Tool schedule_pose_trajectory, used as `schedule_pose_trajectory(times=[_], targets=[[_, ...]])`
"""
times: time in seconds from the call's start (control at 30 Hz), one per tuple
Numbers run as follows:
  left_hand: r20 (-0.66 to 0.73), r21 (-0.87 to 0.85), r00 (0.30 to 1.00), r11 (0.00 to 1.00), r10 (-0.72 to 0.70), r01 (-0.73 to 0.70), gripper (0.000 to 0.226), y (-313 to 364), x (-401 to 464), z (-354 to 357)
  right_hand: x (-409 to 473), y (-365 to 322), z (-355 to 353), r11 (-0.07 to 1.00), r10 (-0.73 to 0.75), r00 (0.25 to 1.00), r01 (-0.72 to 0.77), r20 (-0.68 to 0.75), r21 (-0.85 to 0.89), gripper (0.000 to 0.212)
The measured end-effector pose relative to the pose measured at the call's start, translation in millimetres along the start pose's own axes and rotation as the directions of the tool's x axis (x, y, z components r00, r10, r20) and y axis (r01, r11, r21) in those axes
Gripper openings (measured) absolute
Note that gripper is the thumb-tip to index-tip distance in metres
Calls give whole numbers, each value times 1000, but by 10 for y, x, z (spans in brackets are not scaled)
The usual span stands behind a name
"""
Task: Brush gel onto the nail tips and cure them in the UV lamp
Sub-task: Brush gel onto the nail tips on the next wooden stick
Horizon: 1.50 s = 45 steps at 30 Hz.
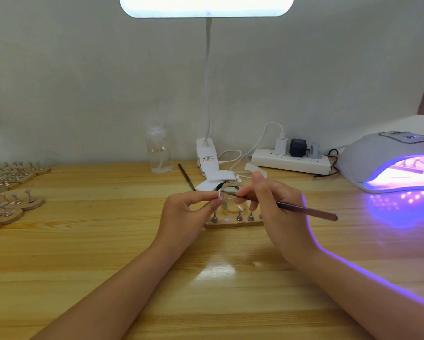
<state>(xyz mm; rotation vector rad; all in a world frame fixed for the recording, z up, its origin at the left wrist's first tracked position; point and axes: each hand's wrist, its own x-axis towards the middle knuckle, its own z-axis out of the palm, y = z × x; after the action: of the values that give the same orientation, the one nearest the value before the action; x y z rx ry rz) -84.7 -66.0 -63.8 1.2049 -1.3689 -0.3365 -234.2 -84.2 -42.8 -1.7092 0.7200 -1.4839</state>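
Note:
My left hand [188, 212] pinches a small clear nail tip [220, 194] on its stand between thumb and fingers, above the table's middle. My right hand [274, 207] grips a thin dark gel brush [301, 207] like a pen, its tip touching the nail tip. Just behind my hands stands a small open glass gel jar [233, 190]. Below them lies a wooden holder [233, 223] with several metal stands, some hidden by my hands. The UV lamp [387, 158] at the right glows purple, with a holder of tips inside.
Several wooden holders with nail tips [12, 192] lie at the left. A clear bottle [159, 150], a clip-on desk lamp [207, 158], a power strip [290, 160] with cables and a spare brush [186, 176] stand along the back wall.

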Motion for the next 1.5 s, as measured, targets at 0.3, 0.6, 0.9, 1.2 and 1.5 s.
schedule_pose_trajectory(times=[0.3,0.6,0.9,1.2,1.5], targets=[[43,-65,999,998,5,-2,12,24,2,-8,11,-8,-6,999,40,999,-40,-13,6,43],[43,-30,997,998,59,-58,21,15,13,-14,2,-8,7,998,61,998,-61,-10,32,46],[54,-23,998,999,24,-23,17,33,10,-23,0,-13,-1,995,89,996,-88,-17,36,49],[62,-22,998,1000,18,-17,13,38,10,-22,-4,-16,1,990,128,992,-128,-2,61,55],[49,-29,999,999,25,-24,19,27,12,-16,-1,-22,4,985,144,989,-141,-25,99,55]])
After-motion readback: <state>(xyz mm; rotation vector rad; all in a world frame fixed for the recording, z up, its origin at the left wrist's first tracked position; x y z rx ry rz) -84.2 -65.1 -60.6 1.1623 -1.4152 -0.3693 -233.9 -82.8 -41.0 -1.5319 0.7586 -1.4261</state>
